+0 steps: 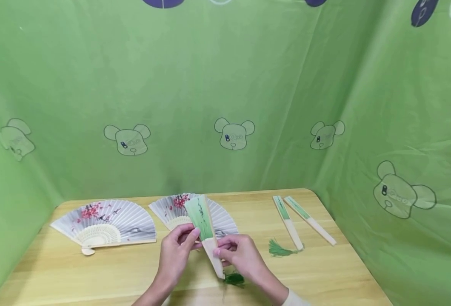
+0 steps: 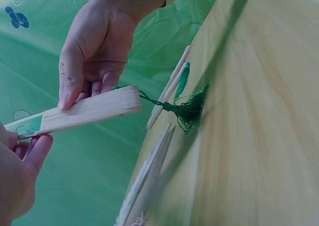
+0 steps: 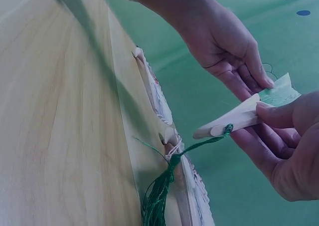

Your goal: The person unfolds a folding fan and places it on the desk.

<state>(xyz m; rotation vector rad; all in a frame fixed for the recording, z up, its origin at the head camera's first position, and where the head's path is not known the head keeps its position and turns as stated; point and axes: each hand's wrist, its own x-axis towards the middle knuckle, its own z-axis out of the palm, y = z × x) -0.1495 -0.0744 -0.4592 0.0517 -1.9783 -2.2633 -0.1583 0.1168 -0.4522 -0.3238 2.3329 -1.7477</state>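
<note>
Green bear-print curtain (image 1: 183,85) behind and beside wooden table (image 1: 329,272).

I'm in a booth-like, screened-off work area; bldg. type can't be told. Green sheeting (image 1: 195,85) hangs on 3 sides, L, ctr. & R of frame, w/ bear-head prints (image 1: 234,135) at mid-ht. Wood-grain table (image 1: 306,280), lower ctr., betw. sides.

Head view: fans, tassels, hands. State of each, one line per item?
Held green fan: slightly open, raised
Dark tassel: hanging from held fan
Left blossom fan: spread open
Right blossom fan: spread open, partly hidden
Left resting green fan: folded
Right resting green fan: folded
Light tassel: lying loose
Left hand: pinching held fan
Right hand: pinching held fan
</note>
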